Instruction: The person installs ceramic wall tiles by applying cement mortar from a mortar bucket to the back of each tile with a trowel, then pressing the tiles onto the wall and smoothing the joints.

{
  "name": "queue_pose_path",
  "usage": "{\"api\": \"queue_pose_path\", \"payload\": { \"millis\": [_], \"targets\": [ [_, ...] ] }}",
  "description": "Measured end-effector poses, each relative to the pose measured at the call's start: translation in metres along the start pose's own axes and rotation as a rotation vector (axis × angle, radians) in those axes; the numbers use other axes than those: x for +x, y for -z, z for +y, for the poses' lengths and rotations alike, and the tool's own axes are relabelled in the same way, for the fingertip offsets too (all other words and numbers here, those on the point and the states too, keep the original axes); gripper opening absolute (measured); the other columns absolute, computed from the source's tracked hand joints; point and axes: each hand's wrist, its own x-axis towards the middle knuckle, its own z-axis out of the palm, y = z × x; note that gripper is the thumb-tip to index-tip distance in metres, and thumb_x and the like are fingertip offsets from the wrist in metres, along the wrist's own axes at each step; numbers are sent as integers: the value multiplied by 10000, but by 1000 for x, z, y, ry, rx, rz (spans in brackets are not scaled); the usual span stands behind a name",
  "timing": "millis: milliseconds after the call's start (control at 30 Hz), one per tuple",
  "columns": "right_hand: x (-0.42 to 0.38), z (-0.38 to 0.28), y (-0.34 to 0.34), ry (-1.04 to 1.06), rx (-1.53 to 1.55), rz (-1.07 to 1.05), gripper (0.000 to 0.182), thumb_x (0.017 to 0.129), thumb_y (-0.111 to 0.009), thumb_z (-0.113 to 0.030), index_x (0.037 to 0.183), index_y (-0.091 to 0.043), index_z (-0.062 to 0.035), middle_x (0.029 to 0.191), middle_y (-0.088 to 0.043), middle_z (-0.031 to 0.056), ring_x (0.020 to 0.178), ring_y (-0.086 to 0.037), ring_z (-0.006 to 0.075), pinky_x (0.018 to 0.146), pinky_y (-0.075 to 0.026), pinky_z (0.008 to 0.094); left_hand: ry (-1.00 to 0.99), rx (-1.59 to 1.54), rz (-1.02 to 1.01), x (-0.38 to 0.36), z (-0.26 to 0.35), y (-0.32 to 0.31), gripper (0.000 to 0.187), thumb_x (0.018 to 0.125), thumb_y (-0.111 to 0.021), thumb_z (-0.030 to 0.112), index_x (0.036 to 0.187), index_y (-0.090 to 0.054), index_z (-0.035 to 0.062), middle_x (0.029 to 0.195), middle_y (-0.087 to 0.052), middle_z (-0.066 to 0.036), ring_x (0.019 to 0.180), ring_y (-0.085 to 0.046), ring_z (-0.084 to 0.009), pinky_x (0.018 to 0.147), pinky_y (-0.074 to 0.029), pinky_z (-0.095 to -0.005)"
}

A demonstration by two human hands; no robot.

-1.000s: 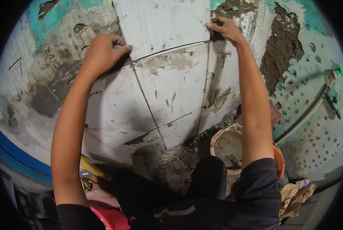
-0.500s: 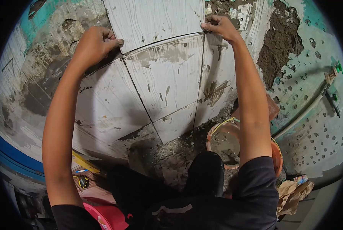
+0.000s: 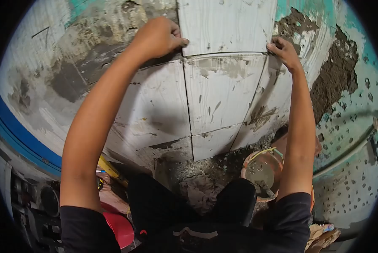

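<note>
— Where are the hands?

— Both arms reach up and forward to the wall, almost straight, elbows only slightly bent. The left hand is curled into a loose fist at the lower left corner of the top tile, thumb and fingers pinched on its edge. The right hand is at the lower right corner, fingers bent and pressed on that edge, wrist cocked back.

— So both are holding the same piece?

— Yes, each hand is closed on the top tile, one per lower corner. It sits flat against the wall, its bottom edge just above the middle tile, with a thin dark joint between them.

— What is around it?

— A left tile beside the middle one and a narrow right tile on the other side, all smeared with grey mortar. To the right of the right hand a rough brown mortar patch covers the turquoise wall.

— And below?

— Under the right arm stands an orange bucket with wet mix in it. The person's dark knees fill the lower middle, and a red object shows by the left elbow.
</note>
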Motion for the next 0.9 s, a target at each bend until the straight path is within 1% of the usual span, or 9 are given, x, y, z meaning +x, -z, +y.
{"api": "queue_pose_path", "payload": {
  "millis": [100,200,333,433,533,700,767,833,900],
  "targets": [
    [0,3,-1,-19,77,12,427,790,-712,-317,1003,-604,37,815,-591,15,749,-506,97,703,-420,246,-17,-3,12,0,-3,-2,270,759,-709,197,633,-597,-14,537,-584,-83,487,-571,-128,492,-429,-280],
    [-3,-5,-3,-63,89,19,406,798,-709,-307,995,-609,33,818,-589,11,750,-499,87,699,-413,244,58,-2,22,-2,2,-1,268,740,-722,223,645,-618,-5,559,-598,-107,502,-580,-187,511,-439,-316],
    [-3,-6,-3,-91,131,15,371,803,-709,-284,978,-614,29,814,-596,10,746,-498,83,699,-411,241,60,59,48,-2,2,-3,278,715,-729,274,644,-636,21,606,-608,-131,569,-570,-293,566,-447,-373],
    [-2,-5,-1,-111,103,3,377,797,-715,-284,984,-616,28,816,-599,15,745,-504,85,704,-414,238,61,74,32,-1,0,-2,278,718,-727,272,647,-636,19,601,-606,-131,561,-571,-284,562,-446,-371],
    [-2,-4,-2,-101,122,18,384,795,-716,-273,1000,-617,36,824,-609,26,755,-519,92,711,-422,242,102,44,12,-1,2,-1,295,693,-752,304,623,-621,49,641,-613,-137,640,-584,-328,609,-465,-413],
    [-3,-4,-3,-71,99,47,436,776,-718,-306,1002,-618,53,841,-629,57,780,-547,110,715,-433,250,67,70,-13,-2,3,5,281,683,-747,285,634,-620,39,663,-620,-154,657,-590,-350,610,-466,-423],
    [-5,-9,-1,-94,56,13,384,799,-706,-278,1012,-617,30,844,-605,17,774,-525,100,716,-413,245,79,98,-49,0,7,7,275,678,-747,280,638,-622,39,672,-624,-161,667,-595,-355,613,-468,-423],
    [-2,-7,0,-68,12,5,378,801,-703,-280,1009,-619,25,839,-607,20,768,-525,101,709,-414,245,123,158,-78,-7,16,6,270,673,-750,279,640,-625,41,677,-626,-167,676,-600,-356,615,-470,-420],
    [-5,-9,0,-92,47,-1,364,792,-711,-299,955,-637,18,809,-608,18,744,-521,94,688,-419,248,127,134,-98,-14,22,7,262,672,-749,275,642,-632,43,673,-631,-167,673,-610,-345,621,-477,-414]
  ]
}}
